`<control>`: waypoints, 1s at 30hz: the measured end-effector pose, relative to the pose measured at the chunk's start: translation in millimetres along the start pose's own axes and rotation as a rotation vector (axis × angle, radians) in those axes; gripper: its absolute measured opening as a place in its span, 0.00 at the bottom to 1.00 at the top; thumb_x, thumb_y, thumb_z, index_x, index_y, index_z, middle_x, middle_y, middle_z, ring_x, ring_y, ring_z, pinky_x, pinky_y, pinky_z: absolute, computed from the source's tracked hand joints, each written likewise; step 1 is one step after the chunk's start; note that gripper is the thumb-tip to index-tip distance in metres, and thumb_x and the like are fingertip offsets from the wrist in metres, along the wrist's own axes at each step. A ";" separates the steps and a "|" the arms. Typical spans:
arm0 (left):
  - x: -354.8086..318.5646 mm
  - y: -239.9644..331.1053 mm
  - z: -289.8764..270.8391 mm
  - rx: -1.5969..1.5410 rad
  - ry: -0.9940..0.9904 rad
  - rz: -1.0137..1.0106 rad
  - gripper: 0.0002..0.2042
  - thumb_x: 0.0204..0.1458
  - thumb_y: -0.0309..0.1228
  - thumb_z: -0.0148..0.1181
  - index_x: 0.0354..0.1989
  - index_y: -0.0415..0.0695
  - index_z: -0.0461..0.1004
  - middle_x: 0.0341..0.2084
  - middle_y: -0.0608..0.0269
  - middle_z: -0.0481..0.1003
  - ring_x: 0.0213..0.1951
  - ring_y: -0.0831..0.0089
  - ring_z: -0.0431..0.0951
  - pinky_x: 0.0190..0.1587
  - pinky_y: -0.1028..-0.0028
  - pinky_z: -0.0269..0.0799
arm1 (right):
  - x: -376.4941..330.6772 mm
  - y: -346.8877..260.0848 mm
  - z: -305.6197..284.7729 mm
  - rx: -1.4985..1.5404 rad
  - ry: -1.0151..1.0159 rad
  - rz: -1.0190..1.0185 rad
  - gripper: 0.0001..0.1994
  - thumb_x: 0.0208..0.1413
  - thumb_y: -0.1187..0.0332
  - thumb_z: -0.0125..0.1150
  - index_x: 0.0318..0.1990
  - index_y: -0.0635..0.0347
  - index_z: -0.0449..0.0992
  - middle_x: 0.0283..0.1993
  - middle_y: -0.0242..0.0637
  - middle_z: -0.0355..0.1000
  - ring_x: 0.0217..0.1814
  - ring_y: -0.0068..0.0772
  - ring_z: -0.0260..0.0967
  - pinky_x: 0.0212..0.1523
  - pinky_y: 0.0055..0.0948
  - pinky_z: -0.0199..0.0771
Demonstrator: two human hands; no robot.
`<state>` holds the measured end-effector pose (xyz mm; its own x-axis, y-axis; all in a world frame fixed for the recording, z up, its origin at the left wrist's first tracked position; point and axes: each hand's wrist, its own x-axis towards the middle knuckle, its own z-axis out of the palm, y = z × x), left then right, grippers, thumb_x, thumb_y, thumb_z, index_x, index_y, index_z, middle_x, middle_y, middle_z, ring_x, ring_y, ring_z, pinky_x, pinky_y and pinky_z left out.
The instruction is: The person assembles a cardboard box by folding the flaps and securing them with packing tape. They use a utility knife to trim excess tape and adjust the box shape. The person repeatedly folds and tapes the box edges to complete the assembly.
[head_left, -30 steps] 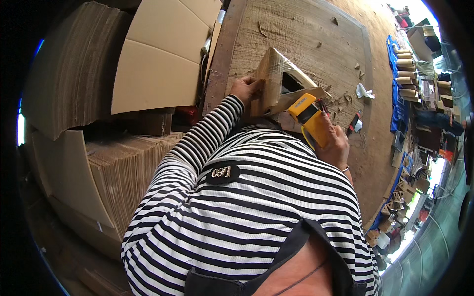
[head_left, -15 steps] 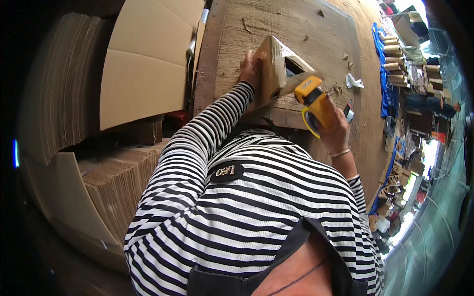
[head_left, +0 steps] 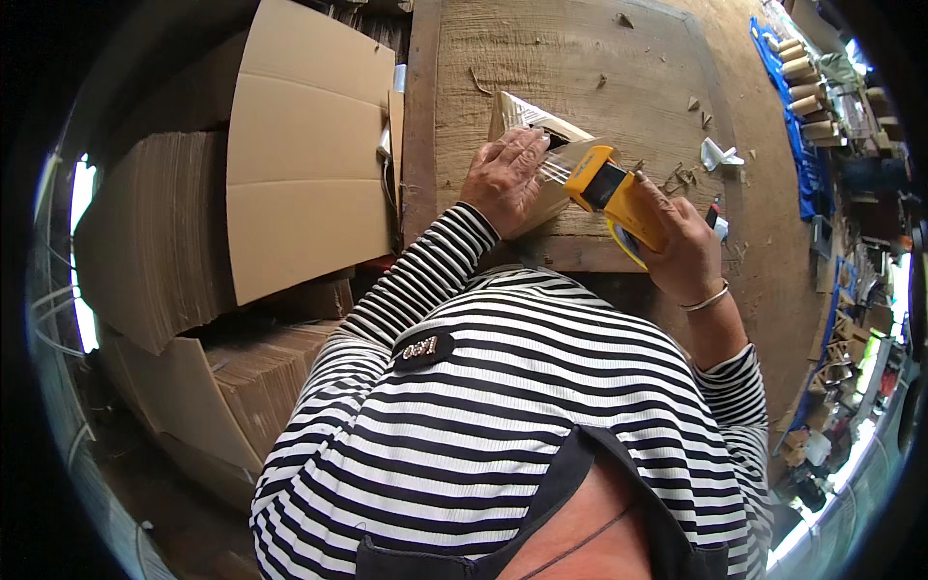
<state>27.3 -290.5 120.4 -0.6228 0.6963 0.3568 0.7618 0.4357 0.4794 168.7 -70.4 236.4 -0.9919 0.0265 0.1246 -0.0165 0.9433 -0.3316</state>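
Observation:
A small cardboard box (head_left: pixel 543 208) stands at the near side of the wooden table (head_left: pixel 464 39), with a dark gap at its top. My left hand (head_left: pixel 505 184) is laid over the box's top left side, fingers close together and curled over it; the thumb is hard to see. In my right hand (head_left: pixel 691 253) is a yellow tape gun (head_left: pixel 638 213), its fingers wrapped round the handle. The gun's head is at the box's top right, close to my left fingertips. Shiny strips, seemingly clear tape, show between the fingers and the gun.
Left of the table stands a big cardboard sheet (head_left: pixel 309 184), with stacks of flat cardboard (head_left: pixel 159 232) beside and below it. A crumpled white scrap (head_left: pixel 717 155) and curled brown bits (head_left: pixel 681 179) lie right of the box. Farther right are rolls (head_left: pixel 804 92) on blue sheeting.
My left hand has moved from the box's far left side onto its top, near the gun. The tape gun stays against the box. The whole view has shifted slightly.

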 end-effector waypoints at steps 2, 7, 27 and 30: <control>6.6 2.5 -0.9 0.003 -0.046 -0.021 0.24 0.55 0.36 0.48 0.60 0.43 0.61 0.60 0.55 0.61 0.64 0.60 0.56 0.64 0.60 0.48 | -2.9 10.3 4.7 0.036 -0.007 0.037 0.37 0.36 0.71 0.70 0.60 0.38 0.66 0.30 0.37 0.68 0.29 0.40 0.72 0.29 0.33 0.75; 25.3 -2.0 -14.5 0.000 -0.306 -0.013 0.27 0.54 0.40 0.50 0.63 0.47 0.59 0.61 0.59 0.60 0.66 0.61 0.52 0.65 0.58 0.43 | -20.1 28.6 55.8 0.119 0.019 0.137 0.41 0.34 0.74 0.68 0.61 0.32 0.63 0.29 0.38 0.65 0.27 0.41 0.70 0.29 0.36 0.74; 52.2 -33.6 7.1 -0.699 -0.243 -0.123 0.23 0.63 0.41 0.41 0.59 0.36 0.57 0.32 0.62 0.71 0.38 0.75 0.70 0.48 0.76 0.65 | -25.6 45.4 86.6 0.323 0.156 0.077 0.41 0.34 0.77 0.68 0.61 0.37 0.64 0.31 0.37 0.67 0.29 0.42 0.70 0.30 0.34 0.74; 27.1 -6.0 12.4 -0.418 0.059 -0.051 0.16 0.62 0.37 0.39 0.52 0.42 0.64 0.25 0.67 0.72 0.35 0.71 0.71 0.54 0.68 0.53 | -35.6 46.0 87.7 0.283 0.180 0.046 0.37 0.35 0.75 0.67 0.59 0.38 0.68 0.28 0.37 0.64 0.26 0.41 0.68 0.27 0.34 0.72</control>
<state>8.1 -267.2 117.3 -0.6760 0.6410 0.3635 0.5994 0.1912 0.7773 192.2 -56.9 134.7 -0.9547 0.1485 0.2578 -0.0315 0.8113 -0.5838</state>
